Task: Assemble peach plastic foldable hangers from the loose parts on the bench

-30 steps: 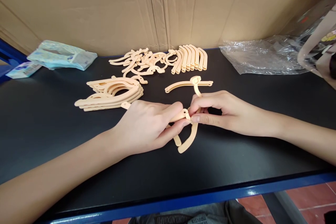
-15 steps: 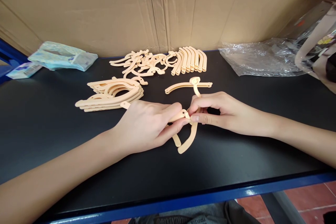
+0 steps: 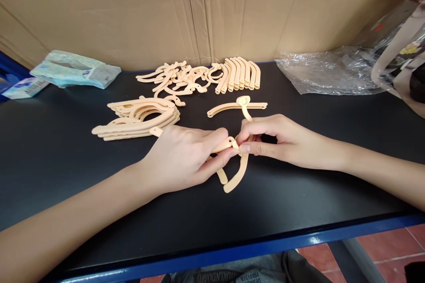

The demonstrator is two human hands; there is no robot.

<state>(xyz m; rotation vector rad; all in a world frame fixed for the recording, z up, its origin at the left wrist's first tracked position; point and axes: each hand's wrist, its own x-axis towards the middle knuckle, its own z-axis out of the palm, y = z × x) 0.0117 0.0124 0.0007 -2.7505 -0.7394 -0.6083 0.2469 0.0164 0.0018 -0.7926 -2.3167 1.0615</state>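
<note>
My left hand (image 3: pixel 187 154) is closed around a beige plastic hanger arm (image 3: pixel 223 145), whose holed end shows past the fingertips. Meeting it there, my right hand (image 3: pixel 275 141) pinches a beige folding-hanger piece (image 3: pixel 246 113) with a rounded, curled top. Below the fingers two curved pieces hang down, the longer curved piece (image 3: pixel 236 181) on the right; how they join is hidden by my fingers. Just behind my hands a loose curved arm (image 3: pixel 221 108) lies on the table. To the left sits a stack of folded hangers (image 3: pixel 136 130).
On the black table (image 3: pixel 282 203), a pile of loose hanger parts (image 3: pixel 179 79) and a row of curved arms (image 3: pixel 239 75) lie at the back. Clear plastic wrap (image 3: pixel 318 73) is at back right, a tissue pack (image 3: pixel 76 70) at back left. Cardboard (image 3: pixel 133 13) stands behind.
The whole view has shifted slightly. Both hands keep the same grip on the hanger pieces, with hardly any movement.
</note>
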